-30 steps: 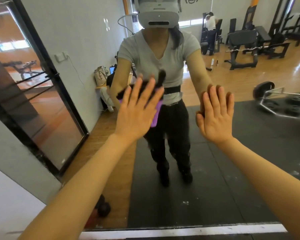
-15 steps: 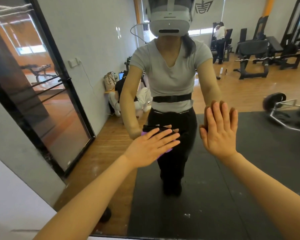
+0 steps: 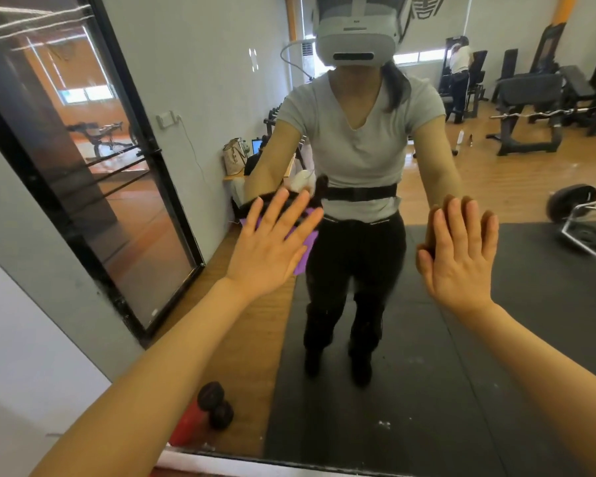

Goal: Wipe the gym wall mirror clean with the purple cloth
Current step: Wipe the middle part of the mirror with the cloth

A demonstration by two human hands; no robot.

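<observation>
While the left hand (image 3: 272,247) lies flat with fingers straight and spread, it presses the cloth (image 3: 305,247) against the mirror (image 3: 427,339); nothing is curled round the fabric. Half a second ago this hand sat lower with fingers aimed rightward; now it is higher, fingers aimed up and to the right, much as a second ago. Judgement: a back-and-forth scrubbing stroke is underway, task mid-course. Cloth sits mostly hidden under the palm, purple showing past the fingers' right side and below. Its visible strip runs roughly vertical, lower end pointing down; full shape cannot be told. Right hand (image 3: 458,251), well apart to the right, rests flat on the glass, fingers up, holding nothing, unmoved across the frames. Likely bracing.
</observation>
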